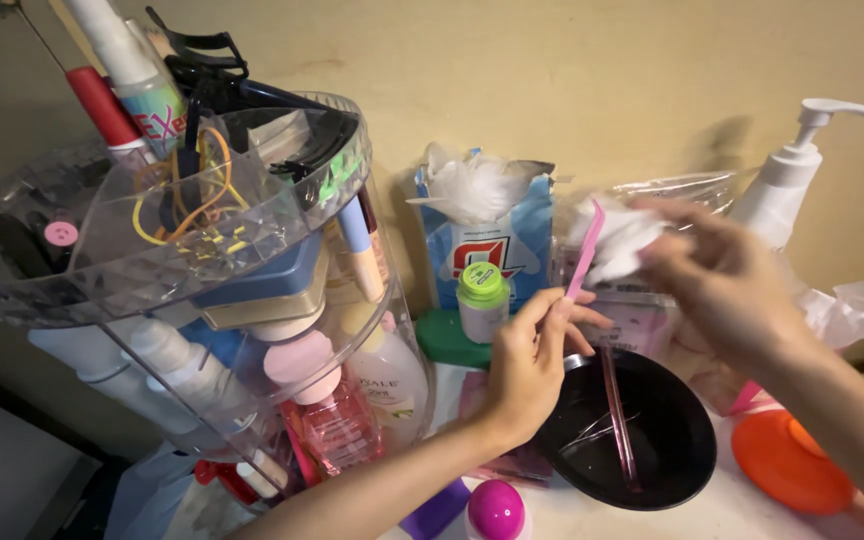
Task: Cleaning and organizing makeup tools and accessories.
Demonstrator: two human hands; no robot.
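Observation:
My left hand (pixel 532 362) grips the lower end of a thin pink stick (pixel 586 250) and holds it upright over a black bowl (pixel 642 440). My right hand (pixel 722 285) pinches a crumpled white tissue (pixel 617 238) against the stick's upper end. Another pink stick (pixel 616 412) lies inside the bowl. Both hands hover above the counter, in front of a blue tissue pack (pixel 487 240).
A clear tiered organiser (pixel 182 260) crammed with bottles, hair ties and clips fills the left. A small green-capped jar (pixel 482 300) stands by the tissue pack. There is a white pump bottle (pixel 787 175) at back right, an orange lid (pixel 790 462) at right, and a magenta ball-shaped cap (pixel 497 508) in front.

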